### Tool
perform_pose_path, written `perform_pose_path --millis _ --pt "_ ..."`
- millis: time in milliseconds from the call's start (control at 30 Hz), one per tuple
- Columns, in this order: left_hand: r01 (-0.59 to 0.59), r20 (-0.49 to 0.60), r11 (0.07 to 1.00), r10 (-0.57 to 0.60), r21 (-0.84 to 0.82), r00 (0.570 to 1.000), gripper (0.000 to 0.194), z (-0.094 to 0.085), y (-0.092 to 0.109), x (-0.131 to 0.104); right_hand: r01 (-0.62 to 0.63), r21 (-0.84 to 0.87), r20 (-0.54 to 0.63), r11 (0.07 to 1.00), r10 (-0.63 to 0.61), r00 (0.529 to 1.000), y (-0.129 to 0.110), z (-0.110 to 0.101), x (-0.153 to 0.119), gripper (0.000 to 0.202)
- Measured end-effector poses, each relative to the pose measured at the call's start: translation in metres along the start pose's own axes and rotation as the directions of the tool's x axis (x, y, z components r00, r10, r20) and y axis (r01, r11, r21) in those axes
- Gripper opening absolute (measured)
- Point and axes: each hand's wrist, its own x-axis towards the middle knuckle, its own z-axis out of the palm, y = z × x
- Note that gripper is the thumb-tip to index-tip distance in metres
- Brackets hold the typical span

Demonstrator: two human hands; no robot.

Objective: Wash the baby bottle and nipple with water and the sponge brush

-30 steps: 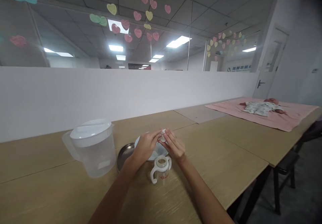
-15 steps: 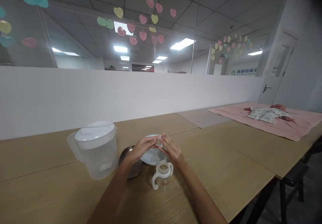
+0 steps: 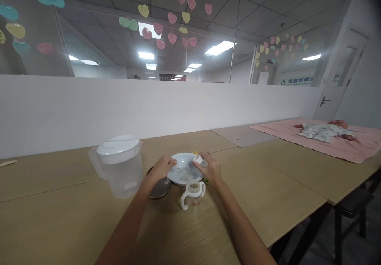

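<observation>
Small white piece point(image 3: 197, 159) is pinched by the right hand point(image 3: 213, 169) at two o'clock over the bowl point(image 3: 185, 160); whether anything is held by the left hand point(image 3: 161, 167), fingers narrowed at nine o'clock, cannot be told. Handling of the piece above the bowl is judged the current step; a steady, light pinch seems called for. The handled bottle point(image 3: 193, 194) is seen uncapped at five o'clock. The piece's far side is hidden; clear contents point(image 3: 186, 173) in the bowl are hard to make out.

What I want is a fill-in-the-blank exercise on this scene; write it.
The right hand holds a small piece coloured ____.
The lettering on the clear bottle is ____.
The lidded pitcher stands to the ____ of the bowl.
The cloth at the far right is ____.

Missing words: white; red; left; pink.
</observation>
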Motion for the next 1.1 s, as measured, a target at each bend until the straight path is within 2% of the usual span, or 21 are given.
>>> perform_pose_path --millis 67,133,233,300,367,433,500,567,667,700,733,767,800,867,900,967,1033,1100 --pt "0.018 0.010 0.990 -0.020 0.138 1.000 0.029 0.007 -0.005 -0.002 -0.054 -0.084 0.220 0.995 0.071 0.973 0.004 0.000 -0.002 0.030" --pt "0.028 0.023 0.980 -0.033 0.199 0.999 0.023 0.016 -0.008 -0.004 -0.111 -0.188 0.379 0.976 0.176 0.908 0.004 -0.001 -0.004 0.027" --pt "0.025 0.017 0.954 -0.031 0.300 0.999 0.030 0.025 -0.006 -0.006 -0.149 -0.269 0.516 0.951 0.273 0.812 0.000 0.000 -0.006 0.023" --pt "0.025 0.003 0.939 -0.027 0.343 1.000 0.035 0.021 0.003 -0.008 -0.148 -0.271 0.572 0.951 0.283 0.770 -0.001 0.001 -0.007 0.022" --pt "0.030 -0.017 0.932 -0.026 0.362 1.000 0.037 0.004 0.018 -0.014 -0.142 -0.257 0.616 0.956 0.275 0.738 -0.001 0.004 -0.009 0.022" --pt "0.022 -0.065 0.934 0.001 0.356 0.998 0.037 -0.024 0.034 -0.025 -0.134 -0.243 0.654 0.961 0.265 0.709 0.000 0.006 -0.012 0.022" --pt "-0.003 -0.257 0.951 0.087 0.309 0.962 0.039 -0.060 0.046 -0.042 -0.129 -0.230 0.677 0.965 0.253 0.691 0.002 0.007 -0.015 0.022" --pt "0.067 -0.509 0.945 0.112 0.321 0.853 0.040 -0.094 0.047 -0.059 -0.129 -0.222 0.676 0.967 0.248 0.694 0.002 0.008 -0.017 0.022" --pt "0.284 -0.749 0.902 0.064 0.327 0.660 0.041 -0.126 0.024 -0.079 -0.132 -0.190 0.637 0.973 0.225 0.737 0.003 0.007 -0.020 0.022" --pt "0.372 -0.813 0.888 0.002 0.269 0.582 0.046 -0.130 0.013 -0.083 -0.127 -0.166 0.613 0.978 0.204 0.763 0.003 0.007 -0.021 0.021" --pt "0.454 -0.878 0.876 -0.081 0.163 0.471 0.052 -0.132 0.001 -0.084 -0.116 -0.138 0.581 0.984 0.175 0.795 0.004 0.007 -0.022 0.021" --pt "0.498 -0.919 0.866 -0.156 0.050 0.363 0.059 -0.132 -0.011 -0.085 -0.098 -0.110 0.539 0.989 0.142 0.830 0.004 0.007 -0.023 0.020" --pt "0.511 -0.936 0.859 -0.200 -0.025 0.290 0.064 -0.130 -0.021 -0.084 -0.077 -0.089 0.489 0.993 0.111 0.865 0.004 0.007 -0.024 0.020" --pt "0.518 -0.925 0.843 -0.301 -0.146 0.230 0.067 -0.127 -0.036 -0.081 -0.037 -0.067 0.379 0.997 0.060 0.923 0.005 0.008 -0.025 0.021" --pt "0.512 -0.902 0.839 -0.352 -0.185 0.250 0.066 -0.126 -0.041 -0.079 -0.022 -0.063 0.329 0.998 0.042 0.943 0.005 0.009 -0.026 0.023" --pt "0.510 -0.852 0.833 -0.416 -0.217 0.318 0.062 -0.126 -0.046 -0.077 -0.008 -0.064 0.249 0.998 0.024 0.968 0.005 0.009 -0.027 0.026" --pt "0.503 -0.821 0.845 -0.411 -0.179 0.397 0.062 -0.127 -0.050 -0.075 -0.012 -0.079 0.186 0.997 0.027 0.982 0.005 0.010 -0.028 0.028" --pt "0.478 -0.812 0.871 -0.362 -0.118 0.458 0.066 -0.129 -0.054 -0.074 -0.024 -0.105 0.148 0.994 0.040 0.988 0.006 0.010 -0.028 0.029"
